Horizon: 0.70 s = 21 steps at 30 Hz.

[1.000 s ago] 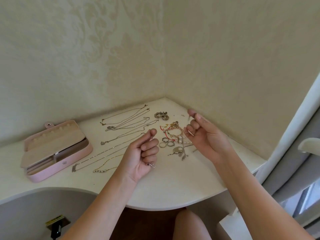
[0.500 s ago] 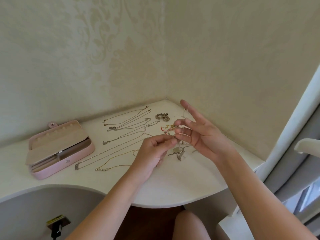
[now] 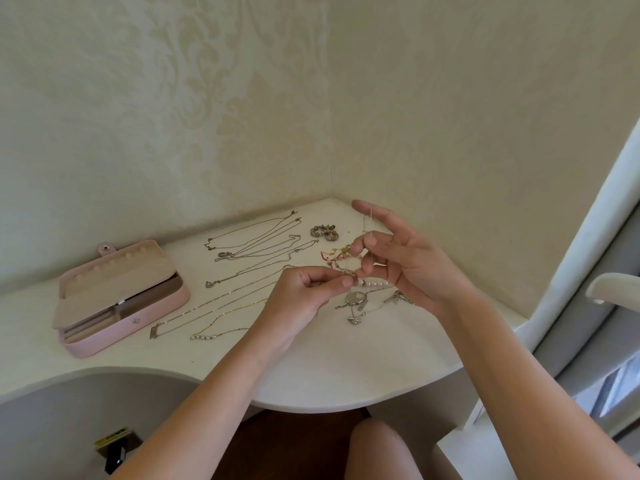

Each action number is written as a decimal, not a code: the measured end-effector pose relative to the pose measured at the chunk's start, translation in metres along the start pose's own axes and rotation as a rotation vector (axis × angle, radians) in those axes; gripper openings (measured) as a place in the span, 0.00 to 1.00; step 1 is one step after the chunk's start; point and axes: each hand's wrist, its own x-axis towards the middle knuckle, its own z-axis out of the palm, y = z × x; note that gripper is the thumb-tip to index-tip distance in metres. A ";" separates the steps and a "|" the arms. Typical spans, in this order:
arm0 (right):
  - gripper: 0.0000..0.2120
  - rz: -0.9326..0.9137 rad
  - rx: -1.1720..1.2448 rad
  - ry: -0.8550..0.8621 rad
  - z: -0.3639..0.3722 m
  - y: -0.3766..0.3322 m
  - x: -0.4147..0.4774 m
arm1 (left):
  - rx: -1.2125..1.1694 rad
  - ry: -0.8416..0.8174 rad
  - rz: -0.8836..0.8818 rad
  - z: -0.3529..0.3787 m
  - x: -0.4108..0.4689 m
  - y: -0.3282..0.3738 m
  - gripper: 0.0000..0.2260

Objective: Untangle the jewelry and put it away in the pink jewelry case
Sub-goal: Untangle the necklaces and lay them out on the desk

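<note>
The pink jewelry case (image 3: 138, 323) lies open at the left of the white corner table (image 3: 311, 368). Several thin chain necklaces (image 3: 256, 251) are laid out side by side in the middle. A tangle of jewelry (image 3: 341, 256) with red cord, gold bits and pearls sits near the corner. My left hand (image 3: 301, 296) pinches a small piece at its fingertips, just above the tangle. My right hand (image 3: 401, 261) pinches a thin chain (image 3: 370, 223) that runs up over its raised index finger. Both hands meet fingertip to fingertip.
A pair of beaded hoop earrings (image 3: 325, 233) lies near the back corner. A round silver pendant (image 3: 355, 299) and small charms (image 3: 398, 297) rest under my hands. Walls close the table at back and right. A white chair arm (image 3: 613, 289) juts in at the right.
My hands, apart a second ago, have come together over the tangle. My left hand moved right and uncurled from a fist into a pinch; my right index finger has lifted.
</note>
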 end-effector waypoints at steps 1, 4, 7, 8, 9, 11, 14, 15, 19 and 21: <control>0.24 -0.003 0.002 0.000 -0.001 0.000 0.000 | 0.004 -0.006 -0.008 -0.001 0.000 0.001 0.12; 0.24 -0.008 -0.004 -0.008 -0.001 0.002 -0.002 | 0.044 -0.029 -0.102 -0.005 0.005 0.001 0.08; 0.23 -0.010 -0.012 -0.003 -0.001 0.005 -0.003 | 0.091 -0.095 -0.228 -0.011 0.008 0.006 0.06; 0.23 -0.011 -0.017 0.002 -0.001 0.006 -0.003 | 0.124 -0.121 -0.250 -0.012 0.009 0.008 0.05; 0.22 -0.013 -0.019 0.006 -0.002 0.007 -0.003 | 0.156 -0.141 -0.267 -0.013 0.009 0.010 0.05; 0.22 -0.014 -0.018 0.011 -0.003 0.009 -0.004 | 0.186 -0.155 -0.295 -0.016 0.012 0.013 0.04; 0.22 -0.011 -0.009 0.013 -0.004 0.011 -0.005 | 0.220 -0.169 -0.349 -0.019 0.018 0.017 0.03; 0.21 -0.011 -0.001 0.012 -0.004 0.012 -0.005 | 0.239 -0.176 -0.366 -0.019 0.019 0.019 0.02; 0.21 -0.009 0.028 0.014 -0.004 0.018 -0.007 | 0.316 -0.235 -0.437 -0.018 0.025 0.027 0.04; 0.22 -0.009 0.031 0.019 -0.004 0.020 -0.008 | 0.392 -0.268 -0.473 -0.019 0.029 0.031 0.04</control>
